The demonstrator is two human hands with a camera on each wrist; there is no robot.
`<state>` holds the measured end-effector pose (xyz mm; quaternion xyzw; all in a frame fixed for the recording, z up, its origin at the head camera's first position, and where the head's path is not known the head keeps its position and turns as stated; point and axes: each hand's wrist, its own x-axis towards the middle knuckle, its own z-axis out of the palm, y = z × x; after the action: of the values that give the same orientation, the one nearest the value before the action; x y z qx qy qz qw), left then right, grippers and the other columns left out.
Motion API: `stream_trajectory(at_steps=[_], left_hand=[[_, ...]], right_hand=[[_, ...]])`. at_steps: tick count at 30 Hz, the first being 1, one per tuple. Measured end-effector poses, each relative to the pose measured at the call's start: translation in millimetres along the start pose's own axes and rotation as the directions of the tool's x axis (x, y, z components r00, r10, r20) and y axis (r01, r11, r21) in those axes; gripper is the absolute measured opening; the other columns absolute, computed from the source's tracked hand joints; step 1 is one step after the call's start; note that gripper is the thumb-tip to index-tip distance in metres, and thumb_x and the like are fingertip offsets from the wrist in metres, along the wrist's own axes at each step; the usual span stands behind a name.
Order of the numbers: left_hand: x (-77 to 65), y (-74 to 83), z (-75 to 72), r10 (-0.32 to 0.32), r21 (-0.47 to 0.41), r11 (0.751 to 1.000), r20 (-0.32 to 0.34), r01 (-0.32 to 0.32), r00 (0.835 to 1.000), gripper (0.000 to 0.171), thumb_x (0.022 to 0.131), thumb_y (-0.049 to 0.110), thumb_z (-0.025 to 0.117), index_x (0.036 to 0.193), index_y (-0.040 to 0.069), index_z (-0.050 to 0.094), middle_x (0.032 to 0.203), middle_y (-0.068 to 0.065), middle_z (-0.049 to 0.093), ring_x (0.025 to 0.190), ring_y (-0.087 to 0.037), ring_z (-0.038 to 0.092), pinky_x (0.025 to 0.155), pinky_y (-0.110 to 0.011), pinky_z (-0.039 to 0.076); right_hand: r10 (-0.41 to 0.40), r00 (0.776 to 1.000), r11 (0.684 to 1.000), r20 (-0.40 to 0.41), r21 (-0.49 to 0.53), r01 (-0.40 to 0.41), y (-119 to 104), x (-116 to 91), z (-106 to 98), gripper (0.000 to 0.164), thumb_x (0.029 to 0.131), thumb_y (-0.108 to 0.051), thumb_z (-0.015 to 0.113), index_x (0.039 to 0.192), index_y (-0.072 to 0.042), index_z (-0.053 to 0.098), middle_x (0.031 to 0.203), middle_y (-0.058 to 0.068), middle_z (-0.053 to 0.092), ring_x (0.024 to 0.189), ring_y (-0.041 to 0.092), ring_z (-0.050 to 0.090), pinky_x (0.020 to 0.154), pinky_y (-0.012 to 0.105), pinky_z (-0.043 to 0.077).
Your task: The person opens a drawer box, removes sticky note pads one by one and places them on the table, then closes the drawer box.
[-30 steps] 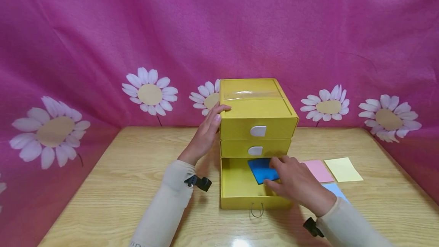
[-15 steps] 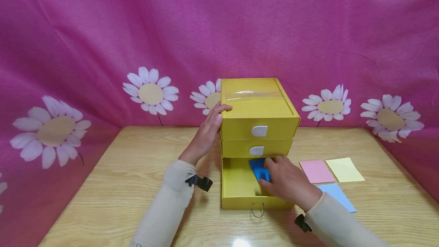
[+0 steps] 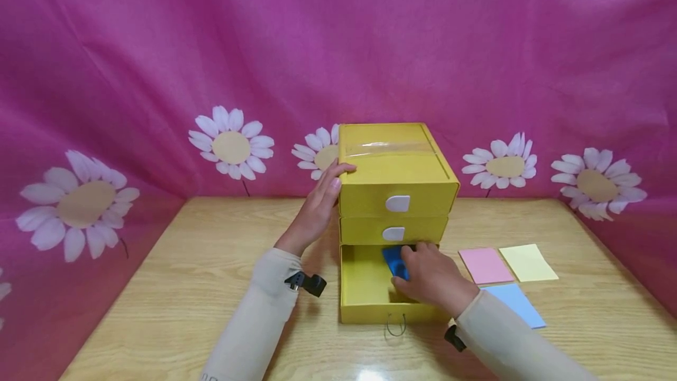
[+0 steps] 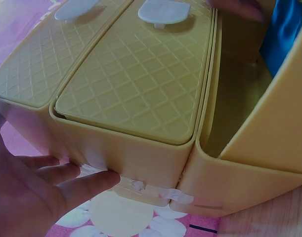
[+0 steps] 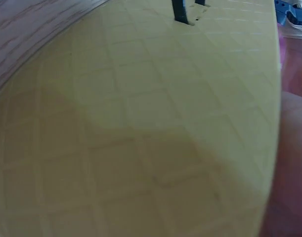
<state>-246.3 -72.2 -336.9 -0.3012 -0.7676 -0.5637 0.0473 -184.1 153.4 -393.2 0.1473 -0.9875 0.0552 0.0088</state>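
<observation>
A yellow drawer unit stands on the table, its bottom drawer pulled out. Inside that drawer lies a dark blue sheet, partly covered by my right hand. The thumb and fingers of this hand are spread apart over the sheet; contact is hard to make out. My left hand rests against the unit's left side, one fingertip over the top edge. In the left wrist view, its straight fingers lie along the side wall. The right wrist view is mostly filled by the drawer front.
Right of the unit lie a pink sticky note, a pale yellow one and a light blue one. A ring pull hangs from the drawer front. Behind stands a magenta curtain with daisies.
My right hand has moved left and deeper over the dark blue sheet, covering more of it, while the sheet stays in place. My left hand has stayed put.
</observation>
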Motion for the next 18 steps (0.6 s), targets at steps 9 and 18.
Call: stream_trajectory(at_steps=[9, 18], left_hand=[[-0.2, -1.0, -0.1, 0.003, -0.001, 1.000, -0.004, -0.003, 1.000, 0.040, 0.105, 0.029, 0.026, 0.142, 0.019, 0.039, 0.161, -0.007, 0.009, 0.146, -0.027, 0.010, 0.104, -0.064, 0.028], [2.5, -8.0, 0.8, 0.003, 0.007, 1.000, -0.006, -0.003, 1.000, 0.040, 0.106, 0.027, 0.026, 0.142, 0.018, 0.039, 0.161, -0.008, 0.008, 0.146, -0.027, 0.010, 0.105, -0.061, 0.030]], right_hand=[[0.035, 0.998, 0.999, 0.049, -0.039, -0.033, -2.3, 7.2, 3.9, 0.046, 0.083, -0.041, 0.072, 0.097, 0.001, 0.058, 0.085, 0.015, 0.053, 0.075, 0.027, 0.050, 0.062, 0.045, 0.048], [0.049, 0.998, 0.998, 0.038, -0.037, -0.048, -0.7, 11.9, 12.1, 0.044, 0.082, -0.038, 0.073, 0.089, 0.002, 0.055, 0.077, 0.016, 0.052, 0.067, 0.029, 0.051, 0.056, 0.047, 0.047]])
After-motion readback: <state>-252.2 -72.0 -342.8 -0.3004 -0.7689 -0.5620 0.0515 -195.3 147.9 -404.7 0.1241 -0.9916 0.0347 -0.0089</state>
